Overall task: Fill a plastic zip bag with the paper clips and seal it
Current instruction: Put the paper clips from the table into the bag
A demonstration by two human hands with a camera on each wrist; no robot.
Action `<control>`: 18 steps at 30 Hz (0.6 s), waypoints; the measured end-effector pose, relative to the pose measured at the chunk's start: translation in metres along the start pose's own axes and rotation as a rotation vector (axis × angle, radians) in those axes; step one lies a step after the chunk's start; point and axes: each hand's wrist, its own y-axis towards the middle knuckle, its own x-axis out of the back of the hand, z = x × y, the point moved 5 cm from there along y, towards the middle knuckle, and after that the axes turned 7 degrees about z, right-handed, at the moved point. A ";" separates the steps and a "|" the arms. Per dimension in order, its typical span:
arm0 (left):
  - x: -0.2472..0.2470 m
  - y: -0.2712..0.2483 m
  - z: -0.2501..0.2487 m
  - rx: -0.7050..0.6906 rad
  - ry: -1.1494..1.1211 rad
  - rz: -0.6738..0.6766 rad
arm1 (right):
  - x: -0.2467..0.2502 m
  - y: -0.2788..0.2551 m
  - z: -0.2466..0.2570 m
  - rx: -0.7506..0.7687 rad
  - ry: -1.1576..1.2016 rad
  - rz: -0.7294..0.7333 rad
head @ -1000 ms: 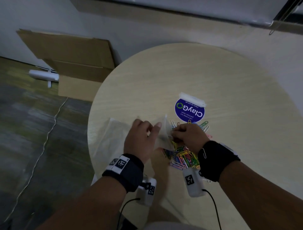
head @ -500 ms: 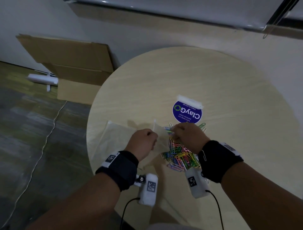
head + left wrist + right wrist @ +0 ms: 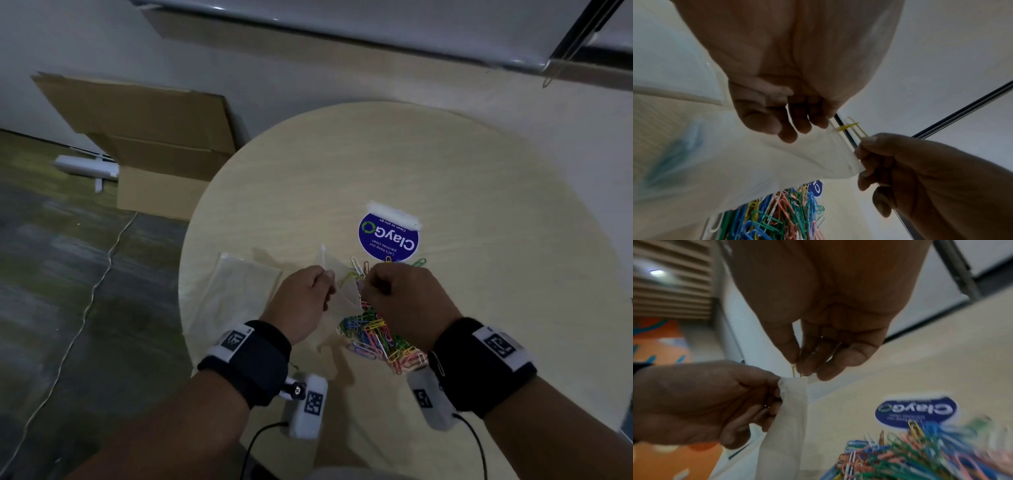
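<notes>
A small clear zip bag point(image 3: 337, 279) hangs above the table, mouth up, with my left hand point(image 3: 320, 284) pinching its top edge. In the left wrist view the left fingers point(image 3: 797, 128) curl over the bag point(image 3: 777, 159). My right hand point(image 3: 373, 284) pinches yellow paper clips point(image 3: 853, 128) right at the bag's mouth. The right wrist view shows their ends point(image 3: 794, 371) just above the bag's rim point(image 3: 793, 381). A pile of coloured paper clips point(image 3: 376, 339) lies on the round table point(image 3: 479, 192) under my right hand.
A second flat clear bag point(image 3: 236, 294) lies at the table's left edge. A blue round ClayGo sticker point(image 3: 388, 236) is taped just beyond the pile. Cardboard boxes point(image 3: 154, 144) lean against the wall on the floor to the left.
My right hand has lifted from the pile with yellow clips and brought them to the bag's mouth. My left hand has raised the bag a little and turned its mouth upward.
</notes>
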 end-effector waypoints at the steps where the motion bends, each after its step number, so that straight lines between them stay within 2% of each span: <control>1: 0.000 0.000 -0.002 -0.010 0.012 -0.005 | 0.000 0.001 0.006 0.032 -0.050 0.031; 5: 0.000 -0.003 -0.009 -0.032 0.070 0.011 | -0.010 0.010 0.008 0.023 -0.063 0.131; 9: 0.003 -0.007 -0.014 -0.071 0.175 0.013 | -0.018 0.013 -0.009 -0.166 0.208 0.075; 11: 0.005 -0.013 -0.018 -0.091 0.338 0.009 | -0.019 0.013 -0.015 -0.203 0.217 0.039; 14: 0.016 -0.030 -0.033 -0.129 0.592 -0.080 | -0.010 0.012 -0.020 -0.224 0.249 -0.090; 16: 0.023 -0.031 -0.037 -0.114 0.605 -0.106 | -0.017 0.014 -0.015 -0.198 0.278 0.001; 18: 0.027 -0.027 -0.033 -0.086 0.522 -0.073 | -0.027 0.014 -0.013 -0.197 0.346 0.091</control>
